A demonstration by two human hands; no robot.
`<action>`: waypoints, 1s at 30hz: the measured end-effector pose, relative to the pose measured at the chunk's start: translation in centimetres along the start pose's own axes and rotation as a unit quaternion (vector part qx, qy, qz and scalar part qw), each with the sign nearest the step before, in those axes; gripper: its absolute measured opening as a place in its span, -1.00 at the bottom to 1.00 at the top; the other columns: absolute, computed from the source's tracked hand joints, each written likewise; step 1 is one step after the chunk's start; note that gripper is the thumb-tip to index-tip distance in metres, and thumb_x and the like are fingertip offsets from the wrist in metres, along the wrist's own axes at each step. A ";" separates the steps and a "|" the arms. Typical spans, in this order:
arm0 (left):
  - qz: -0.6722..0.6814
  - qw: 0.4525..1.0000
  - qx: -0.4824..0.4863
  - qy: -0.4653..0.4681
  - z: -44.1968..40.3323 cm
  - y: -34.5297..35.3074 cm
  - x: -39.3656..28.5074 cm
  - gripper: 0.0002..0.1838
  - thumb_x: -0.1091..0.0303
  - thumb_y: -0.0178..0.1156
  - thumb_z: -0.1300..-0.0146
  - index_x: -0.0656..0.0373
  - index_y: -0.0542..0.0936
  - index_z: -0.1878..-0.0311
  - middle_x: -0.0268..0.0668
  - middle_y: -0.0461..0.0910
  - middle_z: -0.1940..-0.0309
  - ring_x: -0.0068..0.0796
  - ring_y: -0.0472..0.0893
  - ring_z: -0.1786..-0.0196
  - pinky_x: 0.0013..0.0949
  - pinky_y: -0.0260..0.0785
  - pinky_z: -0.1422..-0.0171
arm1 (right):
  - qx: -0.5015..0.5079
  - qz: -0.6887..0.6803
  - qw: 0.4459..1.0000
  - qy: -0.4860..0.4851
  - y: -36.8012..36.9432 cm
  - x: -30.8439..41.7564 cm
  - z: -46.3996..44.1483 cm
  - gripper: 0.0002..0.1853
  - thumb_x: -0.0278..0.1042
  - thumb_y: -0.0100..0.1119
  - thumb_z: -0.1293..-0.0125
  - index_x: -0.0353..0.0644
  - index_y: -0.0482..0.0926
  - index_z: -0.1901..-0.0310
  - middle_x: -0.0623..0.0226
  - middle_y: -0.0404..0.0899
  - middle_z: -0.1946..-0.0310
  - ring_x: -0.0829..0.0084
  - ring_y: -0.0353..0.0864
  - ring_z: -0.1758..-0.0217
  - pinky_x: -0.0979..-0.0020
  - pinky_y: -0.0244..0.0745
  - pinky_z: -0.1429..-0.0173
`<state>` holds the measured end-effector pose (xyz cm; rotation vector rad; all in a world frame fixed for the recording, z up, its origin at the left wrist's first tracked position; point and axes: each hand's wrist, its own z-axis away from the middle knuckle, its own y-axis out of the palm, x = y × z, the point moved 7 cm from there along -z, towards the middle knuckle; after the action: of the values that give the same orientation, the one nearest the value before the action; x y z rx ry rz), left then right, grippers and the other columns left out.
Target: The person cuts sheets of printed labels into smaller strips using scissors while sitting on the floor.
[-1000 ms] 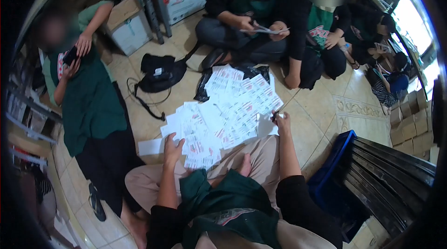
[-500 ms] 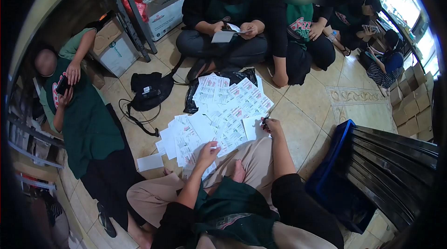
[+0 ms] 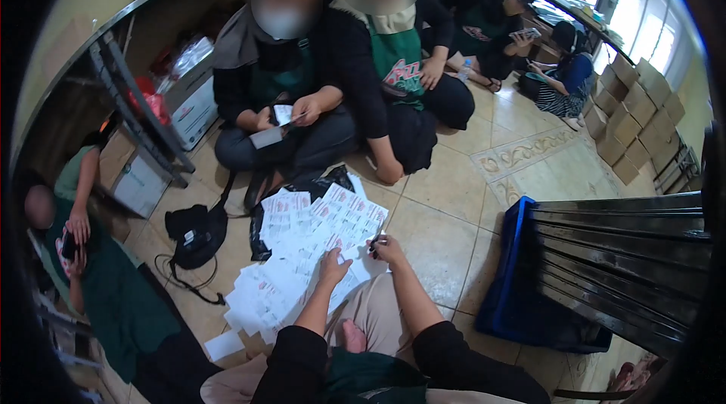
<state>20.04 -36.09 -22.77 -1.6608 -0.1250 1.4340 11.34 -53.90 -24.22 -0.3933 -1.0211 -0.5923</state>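
Printed white sheets [image 3: 302, 253] with red logos lie spread and overlapping on the floor in front of my crossed legs. Over their near right part is my left hand [image 3: 333, 268], its thumb and fingers apart, touching or just above the paper. Close by on the right, my right hand [image 3: 389, 249] is closed around small dark-handled scissors [image 3: 373, 246]; their blades are hard to make out. Both hands are near the right edge of the spread of paper. A black plastic bag [image 3: 261, 238] shows from under the sheets' far side.
A blue crate [image 3: 503, 283] stands at my right beside dark metal slats [image 3: 620, 260]. Co-workers sit ahead, one holding papers [image 3: 283, 114]; another person reclines at left with a phone [image 3: 69, 245]. A black bag [image 3: 197, 234] lies left of the sheets. Cardboard boxes [image 3: 635, 113] are stacked far right.
My view has turned up and to the right, shifting the scene left. My left hand has come nearer to my right hand, which still holds the scissors.
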 end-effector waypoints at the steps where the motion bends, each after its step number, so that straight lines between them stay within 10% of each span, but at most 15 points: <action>1: 0.011 1.000 0.013 -0.016 -0.2 0.5 -0.2 -0.46 0.16 0.38 0.04 0.21 0.49 0.00 -0.10 0.59 0.17 -0.13 0.56 0.05 -0.18 0.38 -0.06 | 0.004 0.001 1.000 0.003 0.1 0.5 0.4 -0.63 -0.24 0.39 -0.08 -0.27 0.51 0.16 0.33 0.59 0.54 0.52 0.57 0.59 0.50 0.45 0.54; 5: -0.003 0.991 0.109 -0.077 -0.1 1.6 -1.5 -0.57 0.19 0.36 0.05 0.23 0.54 0.15 -0.13 0.62 0.33 -0.14 0.61 0.21 -0.19 0.42 0.08 | 0.008 -0.026 0.999 -0.018 0.2 0.8 0.4 -0.58 -0.29 0.37 -0.11 -0.31 0.46 0.07 0.31 0.60 0.46 0.51 0.59 0.52 0.50 0.46 0.49; 10: 0.038 0.999 -0.015 -0.024 0.8 -0.5 -1.9 -0.74 0.29 0.30 -0.04 0.28 0.51 0.34 -0.12 0.60 0.44 -0.22 0.63 0.34 -0.24 0.43 0.28 | -0.054 -0.106 0.985 -0.125 -0.8 4.1 2.2 -0.53 -0.39 0.21 -0.20 -0.33 0.34 -0.11 0.29 0.59 0.29 0.47 0.62 0.37 0.53 0.47 0.38; 14: 0.277 0.954 0.023 -0.115 2.0 -3.2 -2.5 -0.87 0.46 0.13 -0.26 0.23 0.36 0.31 -0.20 0.57 0.48 -0.52 0.60 0.52 -0.56 0.37 0.50 | 0.036 -0.188 0.972 -0.135 0.4 5.9 4.4 -0.51 -0.24 0.21 -0.27 -0.28 0.33 -0.14 0.36 0.53 0.26 0.50 0.62 0.30 0.56 0.45 0.29; 24: 0.460 0.885 -0.053 0.037 14.0 -15.4 -2.2 -0.62 0.25 0.04 -0.37 0.21 0.31 -0.16 -0.23 0.49 0.05 -0.45 0.51 -0.06 -0.30 0.36 -0.15 | 0.284 -0.293 0.902 -0.139 7.3 7.6 14.5 -0.52 -0.25 0.14 -0.29 -0.17 0.27 -0.19 0.23 0.49 -0.04 0.42 0.50 0.02 0.39 0.40 -0.04; 28: 0.664 0.704 -0.238 -0.083 21.0 -17.5 3.4 -0.20 -0.19 0.08 -0.24 0.18 0.11 -0.35 -0.18 0.27 -0.19 -0.15 0.39 -0.18 -0.10 0.27 -0.24 | 0.359 -0.096 0.903 -0.216 12.2 8.9 23.6 -0.45 -0.32 0.26 -0.20 -0.22 0.27 -0.18 0.27 0.51 0.04 0.46 0.50 0.03 0.44 0.39 -0.04; 30: 0.849 0.423 -0.172 -0.268 24.0 -15.2 4.1 0.06 -0.37 0.08 -0.11 0.22 -0.07 -0.43 -0.09 0.24 -0.21 0.07 0.33 -0.24 -0.03 0.18 -0.34 | 0.394 0.123 0.895 -0.166 14.4 8.7 27.8 -0.39 -0.36 0.31 -0.14 -0.21 0.26 -0.20 0.22 0.48 0.01 0.44 0.48 -0.04 0.33 0.38 -0.09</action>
<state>8.46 -11.48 -13.48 -1.1159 1.4655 3.5851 4.98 -29.39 -3.89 0.1097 -1.4177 0.1551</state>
